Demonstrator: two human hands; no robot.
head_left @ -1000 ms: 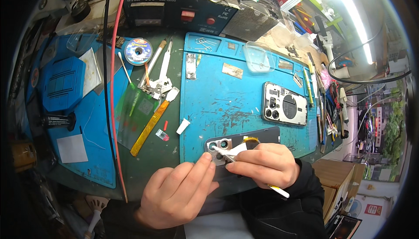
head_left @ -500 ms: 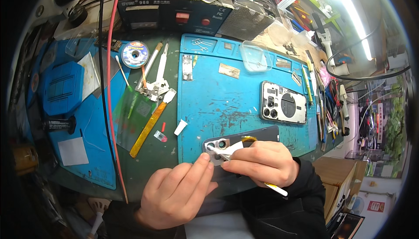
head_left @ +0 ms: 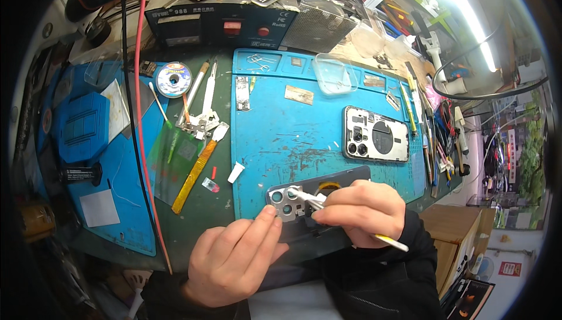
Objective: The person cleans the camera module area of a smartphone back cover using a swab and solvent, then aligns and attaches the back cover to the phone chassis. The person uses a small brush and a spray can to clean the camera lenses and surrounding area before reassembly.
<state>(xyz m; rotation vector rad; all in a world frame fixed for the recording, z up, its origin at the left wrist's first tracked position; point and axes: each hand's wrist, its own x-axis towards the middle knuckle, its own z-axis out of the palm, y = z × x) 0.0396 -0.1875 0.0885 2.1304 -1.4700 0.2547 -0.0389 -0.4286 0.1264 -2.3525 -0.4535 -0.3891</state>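
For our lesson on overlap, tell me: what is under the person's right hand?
Under the right hand, part of a dark phone back panel shows, lying over the blue mat. The panel's covered part, and anything on it there, cannot be seen.

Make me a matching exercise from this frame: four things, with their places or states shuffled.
1. left hand
2. right hand
3. opened phone
4. wire spool

A. on the right side of the blue mat
B. holding a white-ended tool
C. left of that mat
D. fingertips at the silver camera plate

Pairs: 1-D, 2-B, 3-A, 4-C
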